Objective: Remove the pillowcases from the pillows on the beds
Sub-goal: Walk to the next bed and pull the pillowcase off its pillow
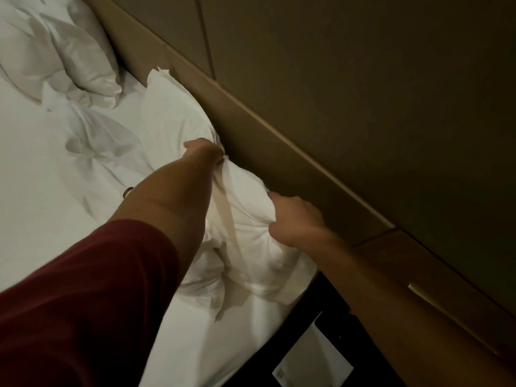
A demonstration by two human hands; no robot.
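A white pillow in its pillowcase lies along the headboard at the bed's right side. My left hand reaches across in a dark red sleeve and is closed on the pillowcase fabric near the pillow's middle, by the headboard. My right hand grips a bunch of the same white fabric at the pillow's near end, close to the mattress corner. The cloth between both hands is creased and pulled. A second white pillow lies at the upper left, and loose crumpled white fabric lies on the sheet beside it.
The padded brown headboard runs diagonally from the top to the lower right, with a dark wall panel above it. A dark bedside table with a white card stands beyond the mattress corner at the bottom.
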